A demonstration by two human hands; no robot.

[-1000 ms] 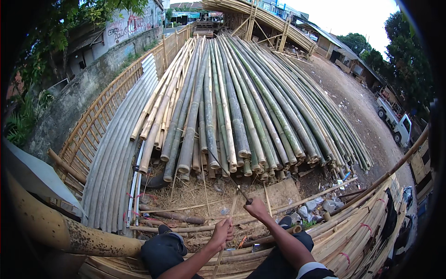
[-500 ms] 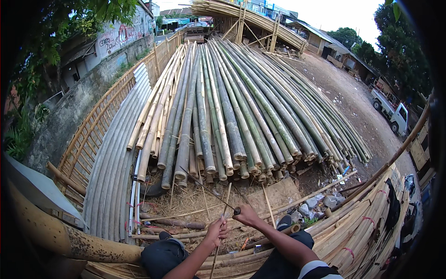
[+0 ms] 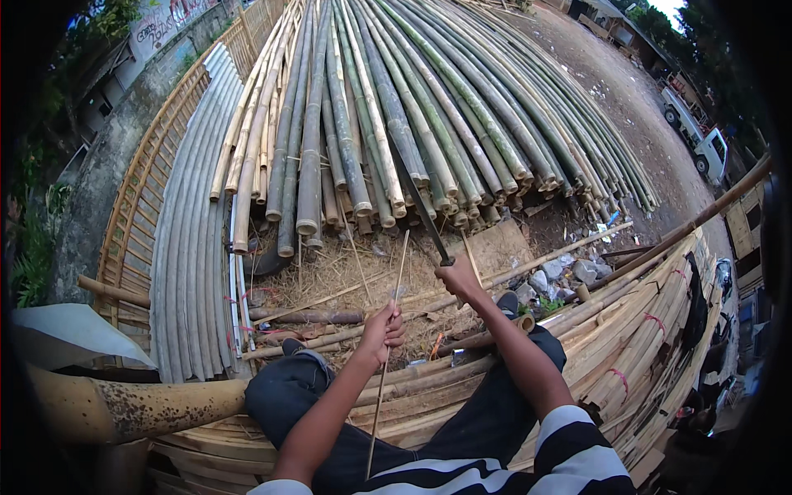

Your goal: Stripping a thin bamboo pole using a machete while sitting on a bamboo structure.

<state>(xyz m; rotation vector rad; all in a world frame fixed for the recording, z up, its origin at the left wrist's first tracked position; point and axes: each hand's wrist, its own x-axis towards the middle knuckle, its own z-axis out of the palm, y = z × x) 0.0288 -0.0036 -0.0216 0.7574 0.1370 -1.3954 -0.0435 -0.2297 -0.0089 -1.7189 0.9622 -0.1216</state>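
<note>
My left hand is closed around a thin bamboo strip, which stands nearly upright in front of me. Its tip rises past the fist and its lower end reaches down between my thighs. In my right hand is the handle of a machete. The long dark blade points up and away to the left, toward the bamboo pile, apart from the strip. Straw-like shavings cover the ground beyond my hands.
A large pile of bamboo poles fills the far side. Corrugated sheets and a bamboo fence lie left. A thick bamboo pole crosses beside my left knee. Split bamboo is stacked right, near stones. A white truck stands farther off.
My right hand has moved up and right, swinging the machete from across the strip to a steeper angle away from it. My left hand keeps the strip. The view has tilted downward.
</note>
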